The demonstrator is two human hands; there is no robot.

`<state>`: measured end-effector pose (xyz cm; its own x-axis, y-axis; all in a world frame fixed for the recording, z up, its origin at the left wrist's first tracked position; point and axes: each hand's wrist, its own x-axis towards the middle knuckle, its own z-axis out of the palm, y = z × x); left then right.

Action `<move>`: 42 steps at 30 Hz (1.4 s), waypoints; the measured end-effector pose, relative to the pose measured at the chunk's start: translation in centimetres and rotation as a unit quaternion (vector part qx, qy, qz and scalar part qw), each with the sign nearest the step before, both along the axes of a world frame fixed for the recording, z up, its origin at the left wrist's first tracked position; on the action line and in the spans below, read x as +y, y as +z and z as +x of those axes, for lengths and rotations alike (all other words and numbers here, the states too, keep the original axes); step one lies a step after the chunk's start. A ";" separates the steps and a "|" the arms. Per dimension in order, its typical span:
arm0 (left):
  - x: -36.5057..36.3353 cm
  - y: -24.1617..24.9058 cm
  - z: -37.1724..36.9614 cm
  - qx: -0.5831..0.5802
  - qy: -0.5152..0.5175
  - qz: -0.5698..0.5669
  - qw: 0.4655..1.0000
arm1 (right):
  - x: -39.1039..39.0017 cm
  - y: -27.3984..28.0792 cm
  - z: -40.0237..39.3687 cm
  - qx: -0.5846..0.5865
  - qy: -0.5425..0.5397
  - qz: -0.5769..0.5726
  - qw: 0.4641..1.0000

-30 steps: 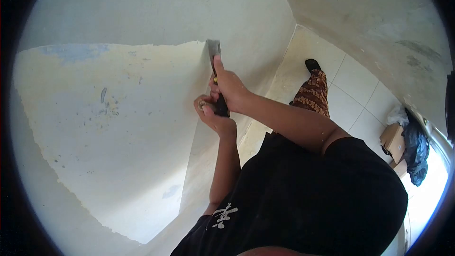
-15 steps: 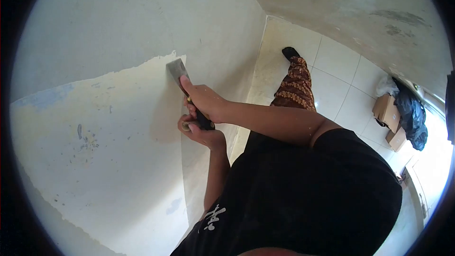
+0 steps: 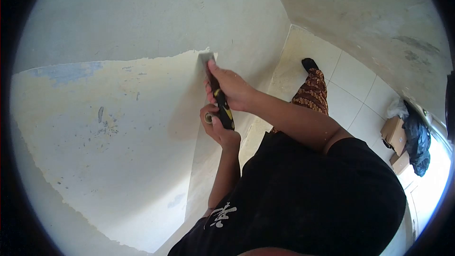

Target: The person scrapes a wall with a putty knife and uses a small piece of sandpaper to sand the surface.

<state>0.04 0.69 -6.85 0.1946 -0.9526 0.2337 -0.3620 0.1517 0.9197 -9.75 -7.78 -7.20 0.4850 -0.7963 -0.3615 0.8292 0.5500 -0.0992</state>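
My right hand (image 3: 232,88) grips a scraper (image 3: 219,92) with a black and yellow handle, its thumb stretched along the tool near the metal blade. The flat blade lies against the wall at the ragged upper edge of a pale, exposed patch (image 3: 142,114). Just below, my left hand (image 3: 220,125) is closed beside the lower handle. A small round, yellowish end (image 3: 208,117) shows between its fingers; the rest of that object is hidden. Grey coating (image 3: 118,19) covers the wall above the patch.
A tiled floor (image 3: 353,85) lies at upper right, with a leg in brown patterned cloth (image 3: 310,92) and a dark-covered foot (image 3: 309,63). Cardboard boxes (image 3: 393,133) and a black plastic bag (image 3: 417,137) stand beside another wall (image 3: 369,9) near a bright opening.
The view has shifted, so wall, hands and floor appear farther right. The scraper has turned slightly, and its blade sits nearer the ragged edge. Both hands keep their hold.
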 end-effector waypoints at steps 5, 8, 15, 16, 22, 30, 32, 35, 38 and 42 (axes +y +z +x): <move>0.8 -0.3 -1.0 0.027 -0.016 -0.029 0.999 | 0.8 0.1 -0.4 0.013 0.007 -0.011 1.000; 0.3 0.1 -0.8 0.021 -0.008 0.008 1.000 | 0.8 -0.6 0.0 0.016 0.000 -0.008 1.000; 0.9 -0.5 -0.7 -0.011 -0.035 0.003 0.999 | 0.8 -1.5 0.1 0.012 0.002 0.035 0.999; 0.6 -0.2 -0.8 -0.024 -0.031 0.024 0.999 | 1.0 -1.5 0.1 0.016 0.009 0.051 0.999; 0.2 0.0 -1.1 -0.015 -0.025 0.046 0.999 | 0.6 -1.9 0.1 0.047 -0.008 0.056 0.997; 0.4 -0.6 -1.4 -0.030 -0.008 0.032 0.999 | 1.0 -2.0 0.0 0.090 0.002 0.036 0.995; 0.3 -1.2 -1.5 -0.018 0.001 0.029 0.999 | 0.4 -1.7 -0.4 0.097 0.000 0.028 0.995; -0.2 -0.9 -1.3 -0.044 0.003 0.026 0.999 | 0.1 -1.6 -0.1 0.085 -0.012 0.042 0.995; 0.3 -1.0 -0.8 -0.049 0.006 0.030 0.998 | 0.3 -1.4 0.0 0.080 -0.022 0.060 0.995; -0.8 -1.3 -1.9 -0.007 0.017 0.042 0.999 | -0.7 -2.0 -0.6 0.093 -0.037 0.044 0.994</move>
<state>-1.85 -0.14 -8.11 0.2245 -0.9618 0.1569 -0.3778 0.0625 0.9238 -10.35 -8.50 -9.23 0.3435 -0.7893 -0.5090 0.8397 0.5009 -0.2100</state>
